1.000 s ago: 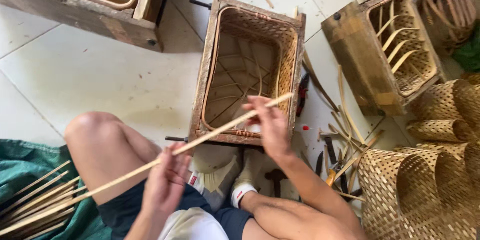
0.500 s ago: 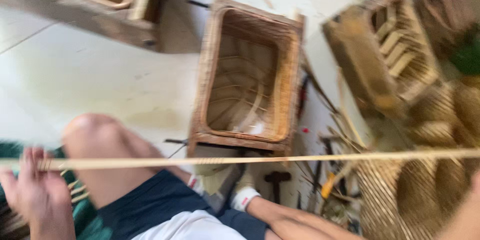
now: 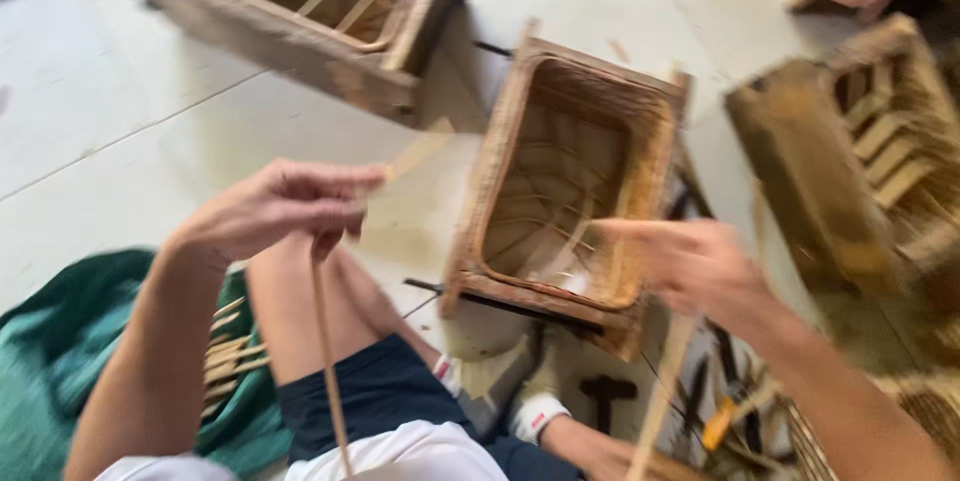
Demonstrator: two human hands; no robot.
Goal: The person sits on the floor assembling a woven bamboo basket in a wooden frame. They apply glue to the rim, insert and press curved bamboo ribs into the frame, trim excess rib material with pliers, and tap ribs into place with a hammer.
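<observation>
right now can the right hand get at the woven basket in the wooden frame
Probably yes. The right hand hovers at the near rim of the woven basket, whose open top faces up, and nothing lies between them, though blur hides whether they touch.

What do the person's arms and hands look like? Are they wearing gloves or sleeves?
No gloves. The left hand and right hand are bare, and both forearms are bare too, with no long sleeves showing. I see no rings, watch or bracelets, though the picture is blurry. White cloth shows near the left upper arm.
</observation>
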